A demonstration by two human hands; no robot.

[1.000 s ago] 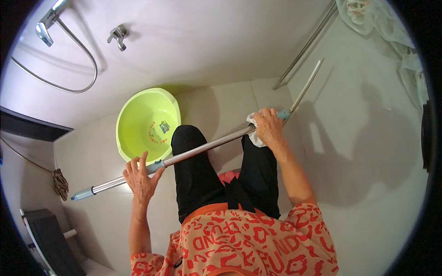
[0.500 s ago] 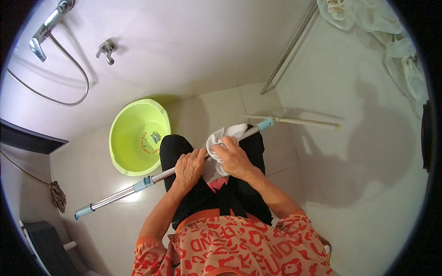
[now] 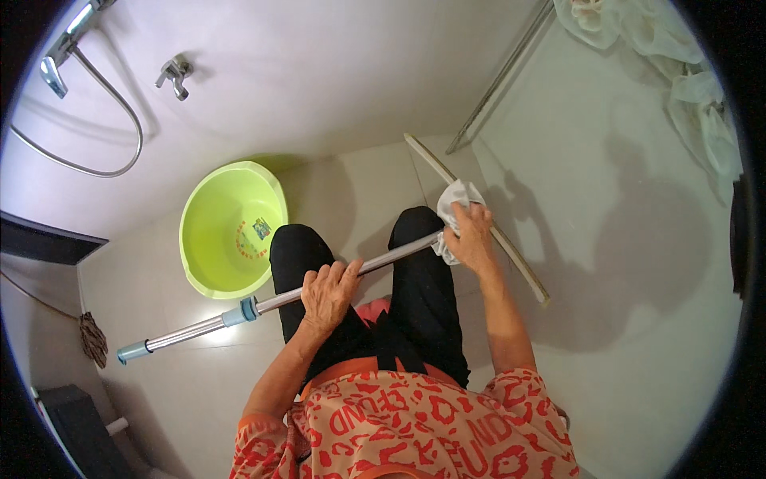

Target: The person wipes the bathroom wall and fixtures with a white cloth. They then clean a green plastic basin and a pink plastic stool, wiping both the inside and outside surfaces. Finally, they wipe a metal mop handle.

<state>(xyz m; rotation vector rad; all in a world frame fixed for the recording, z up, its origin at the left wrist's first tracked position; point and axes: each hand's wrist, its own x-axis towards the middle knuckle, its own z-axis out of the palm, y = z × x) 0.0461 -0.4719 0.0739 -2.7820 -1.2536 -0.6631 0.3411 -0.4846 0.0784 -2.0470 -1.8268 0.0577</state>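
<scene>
Across my lap slants a long-handled floor wiper [image 3: 392,255]. It has a telescopic metal pole with blue-grey fittings and a long, narrow, pale crossbar head [image 3: 519,263] at its far right end. My left hand [image 3: 327,295] is closed around the middle of the pole, over my left thigh. At the joint of pole and head, my right hand [image 3: 472,235] grips a white cloth [image 3: 459,194] wrapped about it. Cloth and fingers hide that joint. The pole's blue-grey end cap [image 3: 134,351] points to the lower left.
A lime-green basin [image 3: 209,255] stands on the tiled floor left of my knees. A chrome tap [image 3: 175,77] and a shower hose [image 3: 136,128] are on the wall. A metal bar [image 3: 503,72] runs along the corner, and pale sheer fabric [image 3: 694,104] hangs at right.
My right hand and the cloth have slid along the pole to the right, up to the head. The crossbar head has turned to a steeper slant. My left hand stays on the pole.
</scene>
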